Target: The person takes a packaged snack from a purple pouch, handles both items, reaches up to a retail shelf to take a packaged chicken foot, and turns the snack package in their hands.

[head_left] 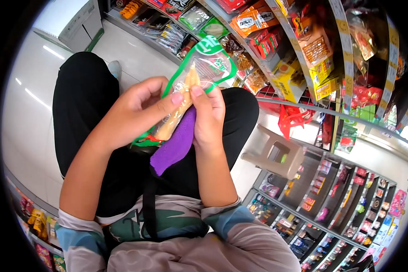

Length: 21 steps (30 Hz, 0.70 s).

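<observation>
Clear plastic package (204, 68), green-edged: tilting between both hands, over the black trousers (84, 109); holding a long tan item (173, 119) inside.
Left hand (145, 100): gripping the package along its left side, thumb pressing on its front.
Right hand (208, 113): pinching the package's right side under the thumb, also keeping hold of the purple cloth (174, 143).
Cloth position: hanging from the right hand, just beside the package's lower part.
Snack shelves (344, 38): standing right of the package, carrying bagged goods.
Beige stool (293, 157): standing lower right of the package.
White carton (65, 22): sitting upper left of the package.
</observation>
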{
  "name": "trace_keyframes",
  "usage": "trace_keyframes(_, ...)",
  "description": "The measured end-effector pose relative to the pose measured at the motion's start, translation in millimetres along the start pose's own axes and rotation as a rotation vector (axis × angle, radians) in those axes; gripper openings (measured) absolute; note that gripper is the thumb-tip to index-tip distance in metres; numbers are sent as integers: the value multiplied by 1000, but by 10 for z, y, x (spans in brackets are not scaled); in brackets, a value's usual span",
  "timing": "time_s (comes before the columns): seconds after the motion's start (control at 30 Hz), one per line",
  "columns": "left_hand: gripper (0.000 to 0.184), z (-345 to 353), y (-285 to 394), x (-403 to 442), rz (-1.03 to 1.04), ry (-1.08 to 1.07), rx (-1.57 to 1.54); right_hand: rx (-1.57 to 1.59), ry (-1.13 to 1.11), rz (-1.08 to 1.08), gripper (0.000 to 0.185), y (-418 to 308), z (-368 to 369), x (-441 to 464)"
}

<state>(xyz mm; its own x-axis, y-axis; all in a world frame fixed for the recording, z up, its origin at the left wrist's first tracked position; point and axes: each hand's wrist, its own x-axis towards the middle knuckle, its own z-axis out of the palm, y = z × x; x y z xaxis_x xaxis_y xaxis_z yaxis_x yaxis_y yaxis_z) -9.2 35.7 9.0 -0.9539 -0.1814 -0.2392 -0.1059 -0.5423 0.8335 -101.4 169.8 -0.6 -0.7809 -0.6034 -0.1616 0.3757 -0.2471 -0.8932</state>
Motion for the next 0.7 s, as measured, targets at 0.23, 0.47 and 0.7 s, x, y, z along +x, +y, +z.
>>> trace_keyframes(0.23,22,-214,85,-78,-111,-201,-23,-126,-4,92,24,-3,167,71)
trace_keyframes(0.47,18,-418,198,-147,-79,-205,-21,-62,-185,171,28,41,203,148)
trace_keyframes(0.7,17,-584,231,-225,-38,-190,26,-181,-350,135,28,179,277,229)
